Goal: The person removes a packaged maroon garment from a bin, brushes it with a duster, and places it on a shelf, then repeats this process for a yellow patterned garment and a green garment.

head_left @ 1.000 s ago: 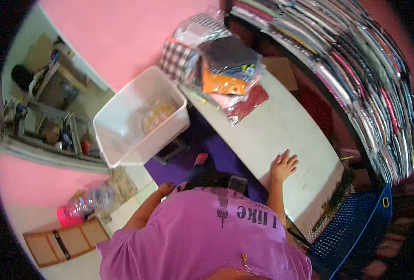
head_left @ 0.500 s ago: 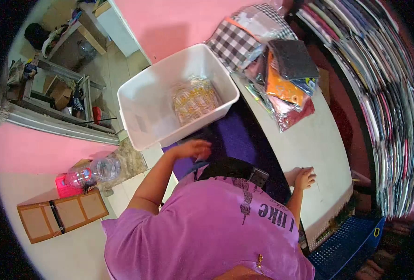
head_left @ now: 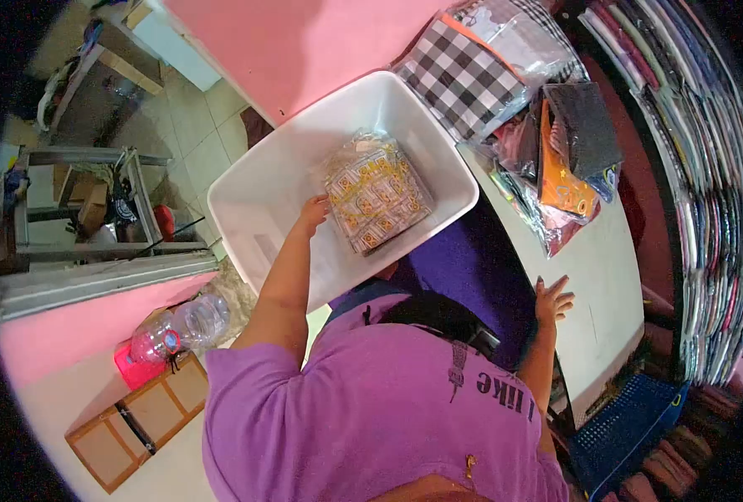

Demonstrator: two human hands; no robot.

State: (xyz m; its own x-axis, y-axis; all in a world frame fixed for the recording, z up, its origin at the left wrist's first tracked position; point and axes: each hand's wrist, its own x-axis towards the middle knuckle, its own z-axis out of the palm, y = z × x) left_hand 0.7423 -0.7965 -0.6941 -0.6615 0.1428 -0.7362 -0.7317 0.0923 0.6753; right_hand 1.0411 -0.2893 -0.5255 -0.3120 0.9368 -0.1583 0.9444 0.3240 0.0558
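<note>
My left hand point(head_left: 314, 214) reaches into a large white plastic bin point(head_left: 258, 201). Its fingers are at the left edge of a stack of clear plastic packets point(head_left: 376, 197) with a yellow and white pattern, lying on the bin's floor. The hand looks open; whether the fingertips touch the packets is hard to tell. Over the white table point(head_left: 593, 335), my right hand point(head_left: 554, 301) is open with its fingers spread and nothing in it. Beyond that hand lies a pile of bagged fabric, with an orange packet point(head_left: 562, 180) and a dark grey one point(head_left: 585, 125).
A black-and-white checked packet point(head_left: 463, 75) lies behind the bin. Folded bagged garments point(head_left: 706, 201) fill a rack at the right. A blue perforated crate point(head_left: 627, 427) stands at the lower right, clear plastic bottles point(head_left: 200, 322) and a cardboard box point(head_left: 141, 422) at the lower left.
My left hand has moved from beside my waist forward into the bin, up to the packets. My right hand has shifted slightly and its fingers have spread. The camera view has turned and come closer.
</note>
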